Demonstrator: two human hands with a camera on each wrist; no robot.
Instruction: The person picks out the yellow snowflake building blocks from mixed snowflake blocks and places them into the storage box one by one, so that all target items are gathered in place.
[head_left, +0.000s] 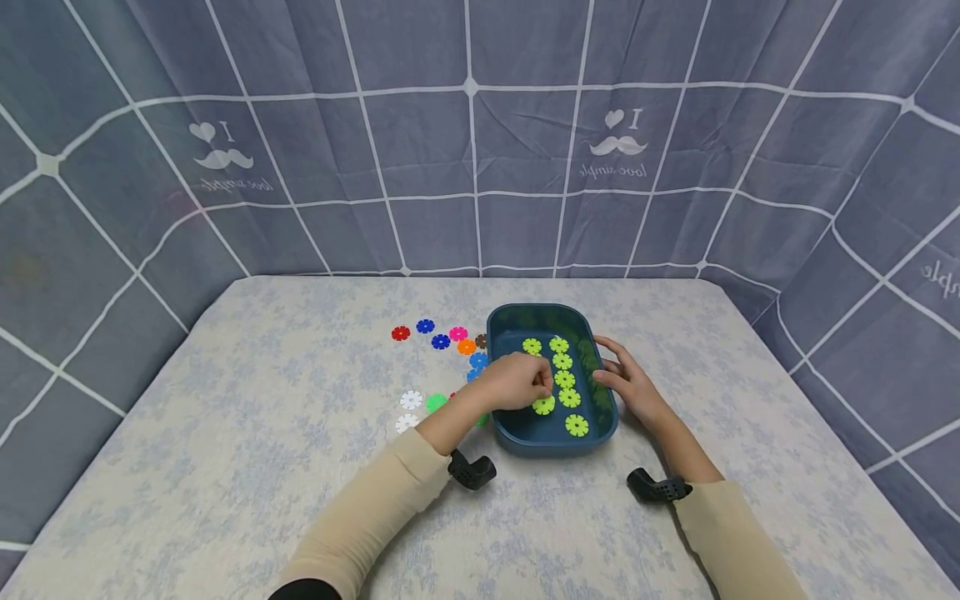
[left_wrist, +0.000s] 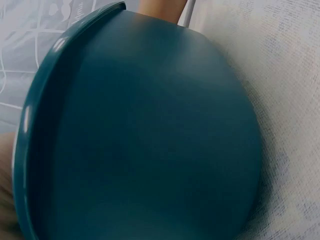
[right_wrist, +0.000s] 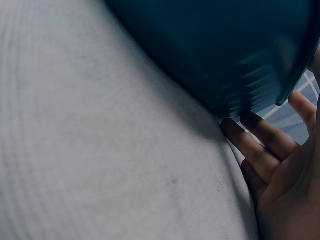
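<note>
A dark teal plastic basin (head_left: 551,446) stands on the table, with several yellow-green snowflake discs (head_left: 564,379) lying flat inside, roughly in two rows. My left hand (head_left: 517,382) reaches over its left rim. Its fingers are curled, thumb and fingertips pinching at the edge of one yellow-green disc (head_left: 543,406), which they partly cover. On the other side, my right hand (head_left: 632,385) rests its fairly straight fingers against the outer right wall, thumb at the rim. The right wrist view shows those fingers (right_wrist: 260,155) touching the basin low down. Only the basin's outside (left_wrist: 150,125) fills the left wrist view.
Left of the basin lie loose discs: red (head_left: 401,333), blue (head_left: 425,326), pink (head_left: 458,333), orange (head_left: 467,347), white (head_left: 411,400) and green (head_left: 437,403). My left forearm hides part of them. A grey checked curtain (head_left: 420,142) hangs behind the table.
</note>
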